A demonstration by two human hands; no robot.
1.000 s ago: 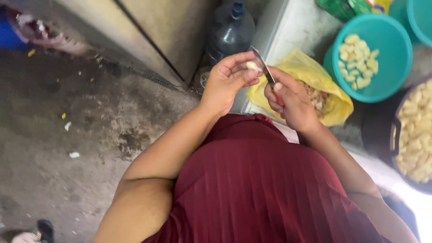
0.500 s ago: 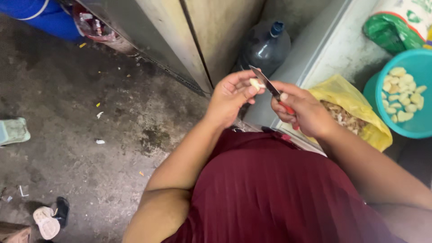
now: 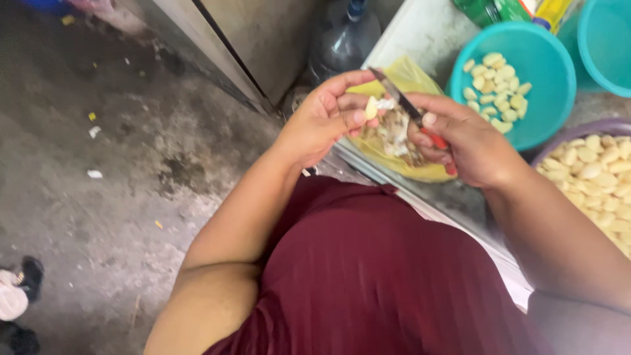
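My left hand (image 3: 322, 118) pinches a pale garlic clove (image 3: 372, 107) between thumb and fingers. My right hand (image 3: 470, 141) grips a small knife (image 3: 402, 100) with a red handle, its blade angled up and left, the edge close to the clove. Both hands hover over a yellow plastic bag (image 3: 411, 73) filled with papery garlic skins (image 3: 394, 135). A teal bowl (image 3: 545, 59) behind the bag holds several peeled cloves. At the right edge, a purple bowl (image 3: 591, 126) is heaped with more peeled cloves.
A grey counter (image 3: 420, 33) carries the bag and bowls; a second teal bowl (image 3: 608, 43) and green packets (image 3: 493, 8) stand at its back. A large water bottle (image 3: 345, 36) sits beside a metal cabinet (image 3: 250, 39). Stained concrete floor (image 3: 98, 164) spreads left, with sandals (image 3: 16, 296).
The view has swung right and nearer the counter, showing both bowls. My hands stay together over the yellow bag, with the knife blade still at the clove.
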